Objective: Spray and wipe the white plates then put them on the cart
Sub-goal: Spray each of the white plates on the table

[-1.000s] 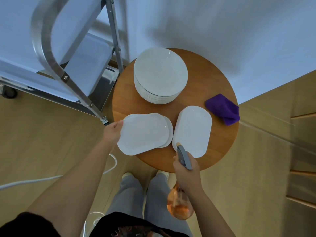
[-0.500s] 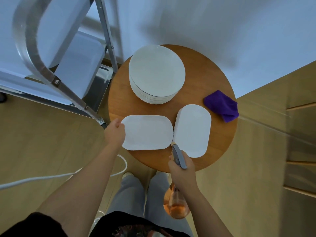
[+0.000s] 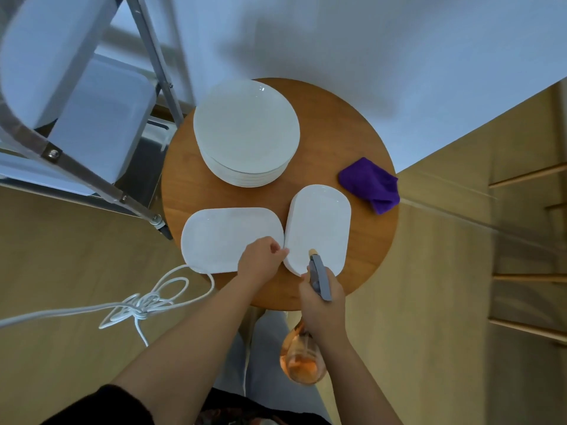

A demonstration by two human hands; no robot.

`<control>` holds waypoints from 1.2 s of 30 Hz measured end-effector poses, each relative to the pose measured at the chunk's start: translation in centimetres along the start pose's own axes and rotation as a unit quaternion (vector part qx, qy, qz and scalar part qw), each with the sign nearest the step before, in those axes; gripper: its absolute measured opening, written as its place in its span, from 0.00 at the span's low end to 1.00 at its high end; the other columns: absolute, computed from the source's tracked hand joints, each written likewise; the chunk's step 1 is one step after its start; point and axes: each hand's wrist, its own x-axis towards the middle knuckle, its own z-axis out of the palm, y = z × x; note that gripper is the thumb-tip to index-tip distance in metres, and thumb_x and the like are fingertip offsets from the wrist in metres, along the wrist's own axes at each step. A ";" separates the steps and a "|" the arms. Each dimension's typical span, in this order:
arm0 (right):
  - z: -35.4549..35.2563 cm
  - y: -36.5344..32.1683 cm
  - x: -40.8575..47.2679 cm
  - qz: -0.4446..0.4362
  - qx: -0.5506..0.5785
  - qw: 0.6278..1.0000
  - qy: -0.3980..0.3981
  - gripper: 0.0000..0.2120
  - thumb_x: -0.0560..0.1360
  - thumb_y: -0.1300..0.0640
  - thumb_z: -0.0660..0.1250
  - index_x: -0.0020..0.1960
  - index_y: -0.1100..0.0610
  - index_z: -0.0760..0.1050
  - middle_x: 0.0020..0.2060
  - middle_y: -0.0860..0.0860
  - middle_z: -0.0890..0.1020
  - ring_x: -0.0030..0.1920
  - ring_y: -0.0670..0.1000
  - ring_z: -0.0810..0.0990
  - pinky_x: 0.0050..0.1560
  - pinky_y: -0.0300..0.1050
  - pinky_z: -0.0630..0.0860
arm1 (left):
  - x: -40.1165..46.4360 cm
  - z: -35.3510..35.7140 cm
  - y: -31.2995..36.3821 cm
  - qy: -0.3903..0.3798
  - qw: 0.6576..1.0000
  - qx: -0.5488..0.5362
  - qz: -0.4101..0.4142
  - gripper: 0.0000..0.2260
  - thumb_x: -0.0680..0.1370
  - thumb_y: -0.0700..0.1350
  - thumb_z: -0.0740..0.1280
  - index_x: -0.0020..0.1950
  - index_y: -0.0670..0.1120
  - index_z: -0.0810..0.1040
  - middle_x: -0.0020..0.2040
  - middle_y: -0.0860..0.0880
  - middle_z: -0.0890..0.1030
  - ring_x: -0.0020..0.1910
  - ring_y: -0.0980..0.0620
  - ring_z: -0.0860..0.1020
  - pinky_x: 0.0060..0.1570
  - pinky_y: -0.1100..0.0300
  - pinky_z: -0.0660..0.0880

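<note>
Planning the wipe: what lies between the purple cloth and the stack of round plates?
Head view: only bare tabletop between the purple cloth and the round plate stack.

Right hand (image 3: 322, 294) grips the spray bottle (image 3: 306, 360) over an oblong plate (image 3: 319, 228); left hand (image 3: 260, 262) pinches that plate's edge.

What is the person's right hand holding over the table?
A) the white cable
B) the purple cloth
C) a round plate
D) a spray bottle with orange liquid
D: the right hand grips the spray bottle, nozzle toward the oblong plate, while the purple cloth lies untouched on the round table.
</note>
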 end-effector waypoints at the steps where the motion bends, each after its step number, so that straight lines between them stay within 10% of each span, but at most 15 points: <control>1: -0.2 0.1 0.0 0.002 0.004 1.000 0.000 0.12 0.75 0.65 0.65 0.38 0.51 0.69 0.28 0.47 0.69 0.27 0.46 0.68 0.27 0.29 0.68 | 0.0 0.5 0.3 -0.005 1.000 0.015 -0.013 0.10 0.78 0.57 0.64 0.49 0.51 0.72 0.46 0.53 0.76 0.45 0.54 0.74 0.47 0.62 0.70; 10: -2.4 0.4 1.1 -0.012 0.016 0.999 -0.035 0.14 0.74 0.67 0.65 0.36 0.51 0.68 0.27 0.45 0.67 0.26 0.38 0.70 0.26 0.28 0.66 | 0.6 2.4 1.6 -0.023 0.995 0.077 -0.051 0.14 0.80 0.53 0.63 0.59 0.44 0.74 0.55 0.46 0.78 0.54 0.49 0.77 0.50 0.62 0.70; 19: -4.3 0.7 2.9 -0.014 0.012 0.999 -0.027 0.14 0.74 0.66 0.65 0.35 0.50 0.68 0.27 0.46 0.68 0.26 0.40 0.69 0.27 0.29 0.67 | -0.2 1.6 2.2 0.111 0.990 -0.086 -0.026 0.03 0.81 0.46 0.59 0.52 0.48 0.66 0.45 0.52 0.73 0.37 0.56 0.72 0.37 0.68 0.68; 23: -4.8 0.2 3.9 0.002 0.019 1.000 -0.020 0.13 0.73 0.66 0.64 0.35 0.53 0.68 0.28 0.48 0.66 0.27 0.44 0.66 0.25 0.30 0.65 | -0.1 0.6 3.1 0.139 0.947 -0.285 -0.061 0.10 0.82 0.48 0.60 0.62 0.50 0.72 0.53 0.54 0.74 0.52 0.53 0.74 0.54 0.56 0.74; 28: -5.3 -0.7 4.9 -0.018 -0.002 0.999 -0.029 0.14 0.73 0.66 0.63 0.34 0.51 0.66 0.28 0.45 0.66 0.28 0.44 0.64 0.25 0.31 0.64 | -0.2 -0.5 2.8 0.104 0.872 -0.464 -0.117 0.06 0.81 0.47 0.63 0.56 0.55 0.75 0.48 0.57 0.78 0.47 0.54 0.76 0.36 0.62 0.76; 36: -4.5 -0.8 4.1 -0.071 -0.088 0.989 -0.093 0.13 0.72 0.64 0.65 0.38 0.48 0.66 0.31 0.45 0.68 0.30 0.46 0.68 0.27 0.31 0.66 | -1.1 -2.5 2.3 0.070 0.825 -0.546 -0.126 0.07 0.80 0.43 0.64 0.54 0.54 0.76 0.53 0.52 0.80 0.51 0.49 0.79 0.41 0.55 0.80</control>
